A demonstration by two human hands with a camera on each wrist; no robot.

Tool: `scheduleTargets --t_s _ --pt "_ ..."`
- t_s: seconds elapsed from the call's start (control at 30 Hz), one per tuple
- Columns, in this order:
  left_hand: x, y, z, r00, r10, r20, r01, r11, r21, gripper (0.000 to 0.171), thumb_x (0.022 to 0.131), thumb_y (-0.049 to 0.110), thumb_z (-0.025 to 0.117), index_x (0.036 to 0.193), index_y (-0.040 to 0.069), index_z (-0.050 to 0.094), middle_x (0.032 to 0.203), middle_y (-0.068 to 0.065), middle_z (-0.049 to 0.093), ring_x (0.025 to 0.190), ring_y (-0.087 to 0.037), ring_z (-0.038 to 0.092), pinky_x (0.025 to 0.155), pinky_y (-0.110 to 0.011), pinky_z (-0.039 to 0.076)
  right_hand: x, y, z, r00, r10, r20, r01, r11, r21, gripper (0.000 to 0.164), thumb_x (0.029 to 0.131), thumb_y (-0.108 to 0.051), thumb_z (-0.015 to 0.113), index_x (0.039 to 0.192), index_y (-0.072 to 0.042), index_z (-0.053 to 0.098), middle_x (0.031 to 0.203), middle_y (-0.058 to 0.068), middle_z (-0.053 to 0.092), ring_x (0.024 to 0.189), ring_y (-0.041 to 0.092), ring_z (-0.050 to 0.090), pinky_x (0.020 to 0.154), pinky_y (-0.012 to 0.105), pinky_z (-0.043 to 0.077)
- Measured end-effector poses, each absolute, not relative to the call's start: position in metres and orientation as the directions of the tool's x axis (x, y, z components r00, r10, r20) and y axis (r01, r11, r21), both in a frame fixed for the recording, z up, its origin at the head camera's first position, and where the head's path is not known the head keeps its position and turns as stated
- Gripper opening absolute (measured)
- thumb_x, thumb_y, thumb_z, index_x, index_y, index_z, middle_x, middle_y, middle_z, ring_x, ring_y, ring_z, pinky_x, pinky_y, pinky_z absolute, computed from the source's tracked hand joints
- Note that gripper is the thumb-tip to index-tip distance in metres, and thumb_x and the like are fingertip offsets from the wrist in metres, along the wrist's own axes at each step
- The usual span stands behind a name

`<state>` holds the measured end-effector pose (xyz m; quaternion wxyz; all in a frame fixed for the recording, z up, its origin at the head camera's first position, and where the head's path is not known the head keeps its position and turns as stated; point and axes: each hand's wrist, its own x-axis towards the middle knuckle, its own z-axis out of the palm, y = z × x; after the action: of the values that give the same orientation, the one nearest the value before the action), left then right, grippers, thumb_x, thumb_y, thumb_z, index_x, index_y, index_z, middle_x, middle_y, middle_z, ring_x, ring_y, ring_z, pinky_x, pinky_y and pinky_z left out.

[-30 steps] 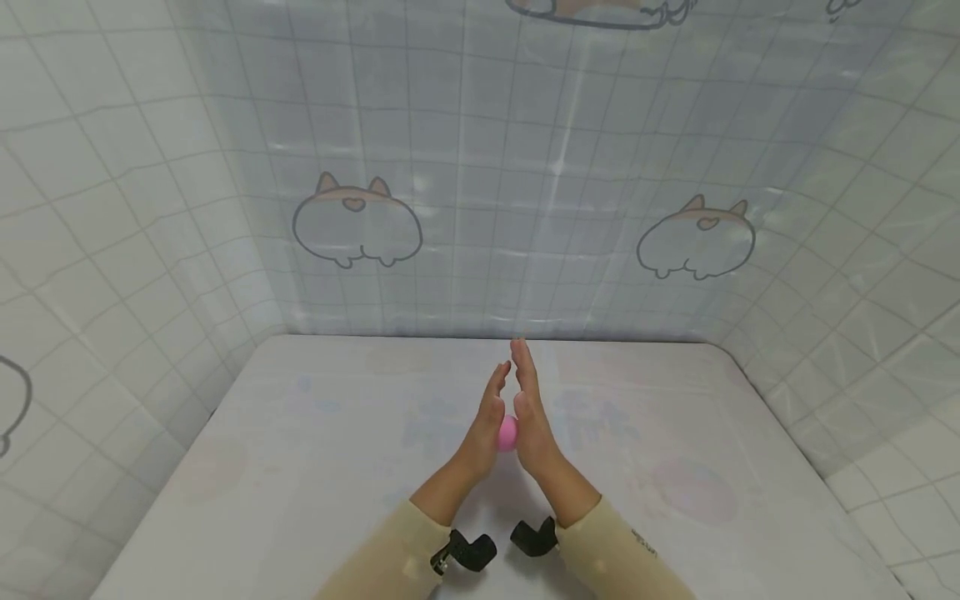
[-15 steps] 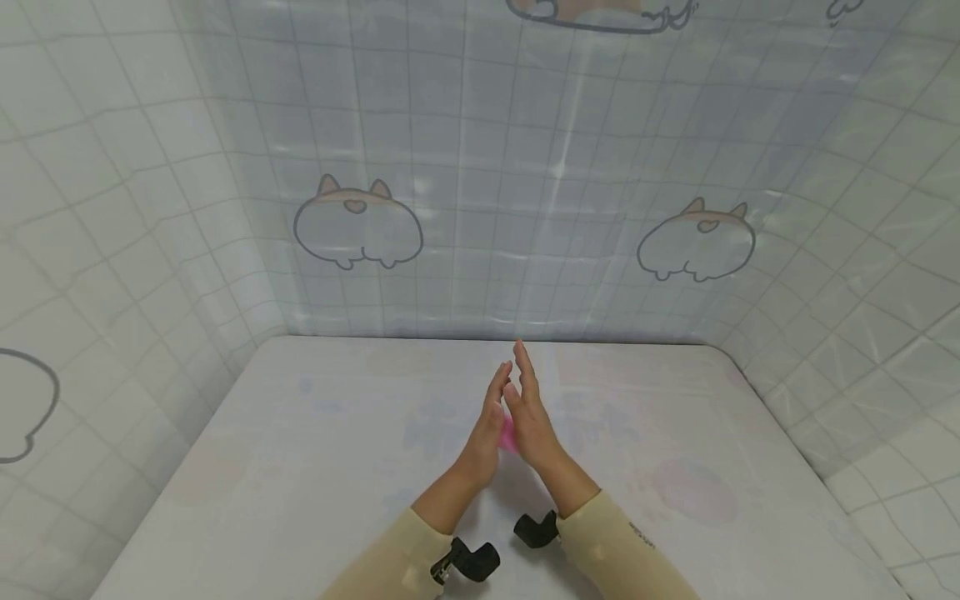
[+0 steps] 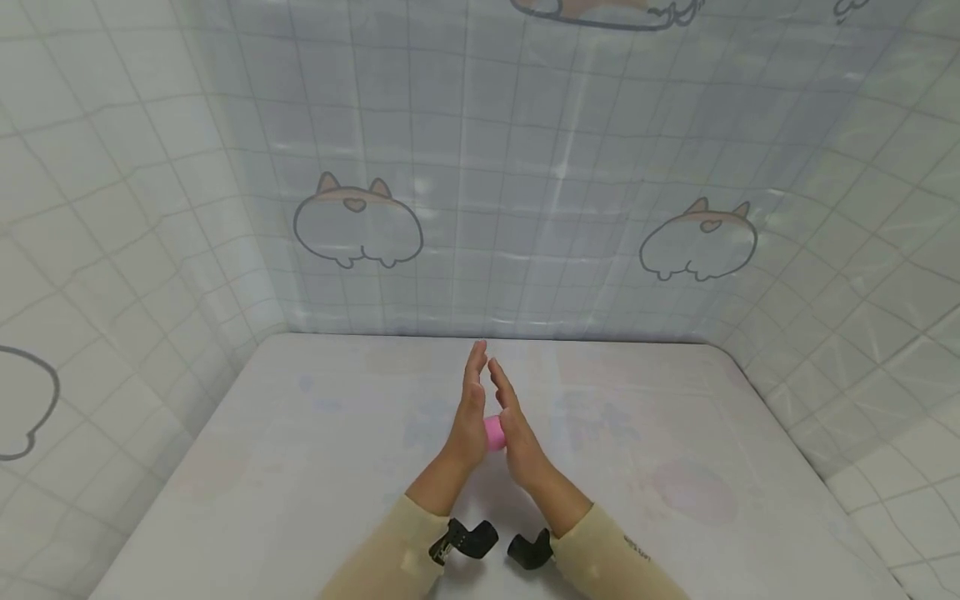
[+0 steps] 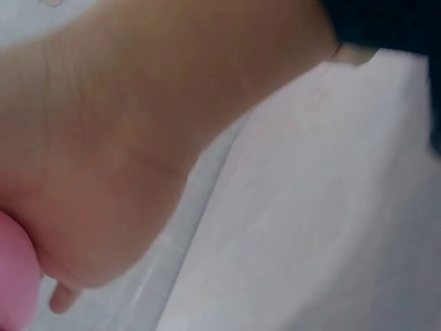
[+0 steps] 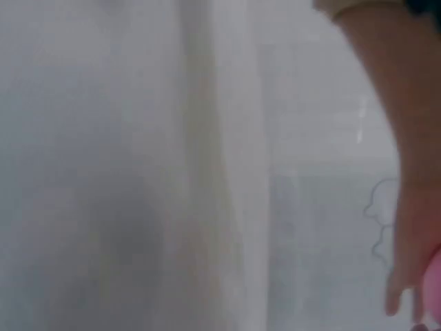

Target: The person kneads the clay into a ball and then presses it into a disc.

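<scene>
A small pink lump of modelling clay (image 3: 494, 433) is pressed between two facing palms above the table. My left hand (image 3: 468, 421) lies flat against its left side, fingers straight and pointing away, with its fingertips a little farther forward. On the other side my right hand (image 3: 521, 437) presses with straight fingers, its palm covering part of the lump. In the left wrist view, the rounded clay (image 4: 15, 272) shows at the left edge against the palm. The right wrist view has a sliver of the pink clay (image 5: 434, 288) beside the hand at the right edge.
A white table (image 3: 315, 467) with faint pastel prints lies beneath the hands. Behind it stands a grid-patterned curtain (image 3: 510, 192) with corgi drawings, and similar sheets flank both sides. Black wrist cameras (image 3: 472, 540) stick out from the beige sleeves (image 3: 397, 546) over the table.
The palms rub against each other: the left hand has slid forward and the right hand back. Both hands and the pink clay have shifted slightly left.
</scene>
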<state>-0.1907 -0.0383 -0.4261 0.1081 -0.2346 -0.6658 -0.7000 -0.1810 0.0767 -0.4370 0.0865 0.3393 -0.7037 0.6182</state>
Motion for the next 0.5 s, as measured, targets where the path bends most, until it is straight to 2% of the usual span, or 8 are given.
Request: scheduleTargets --t_s 0.1,0.27,0.37,0.5 --pt "-0.195 -0.041 -0.430 -0.879 0.140 0.455 0.445 -0.096 0.890 0.083 0.099 0.072 0.018 0.161 0.017 0.009 0.166 -0.009 0.014 0.151 -0.028 0.014 0.112 -0.070 0.008 -0.179 0.074 -0.431 -0.727 -0.377 0.574 -0.600 -0.058 -0.798 0.074 0.106 -0.057 0.010 0.161 -0.007 0.006 0.166 0.015 0.009 0.152 0.033 0.009 0.120 0.042 0.011" --pt "-0.194 -0.039 -0.437 -0.881 0.197 0.429 0.431 -0.039 0.902 0.078 0.103 0.065 0.015 0.161 0.014 0.008 0.166 -0.011 0.012 0.151 -0.031 0.014 0.113 -0.069 0.014 -0.178 0.074 -0.419 -0.734 -0.295 0.612 -0.609 -0.112 -0.785 0.073 0.106 -0.057 0.008 0.161 -0.009 0.001 0.164 0.026 0.009 0.152 0.035 0.009 0.118 0.059 0.006" --pt "-0.190 -0.037 -0.438 -0.873 0.260 0.414 0.424 -0.017 0.905 0.075 0.104 0.063 0.013 0.162 0.015 0.007 0.167 -0.009 0.008 0.151 -0.033 0.013 0.112 -0.070 0.014 -0.182 0.076 -0.415 -0.755 -0.242 0.610 -0.605 -0.101 -0.790 0.074 0.106 -0.057 0.009 0.161 -0.010 0.000 0.164 0.026 0.008 0.151 0.037 0.007 0.116 0.062 0.004" --pt "-0.184 -0.035 -0.436 -0.842 0.323 0.432 0.449 -0.026 0.893 0.080 0.102 0.066 0.009 0.161 0.013 0.007 0.167 -0.012 0.005 0.150 -0.037 0.015 0.111 -0.072 0.012 -0.189 0.081 -0.415 -0.800 -0.200 0.565 -0.568 -0.048 -0.822 0.078 0.104 -0.062 0.011 0.161 -0.010 0.001 0.166 0.018 0.010 0.152 0.035 0.008 0.117 0.061 0.004"
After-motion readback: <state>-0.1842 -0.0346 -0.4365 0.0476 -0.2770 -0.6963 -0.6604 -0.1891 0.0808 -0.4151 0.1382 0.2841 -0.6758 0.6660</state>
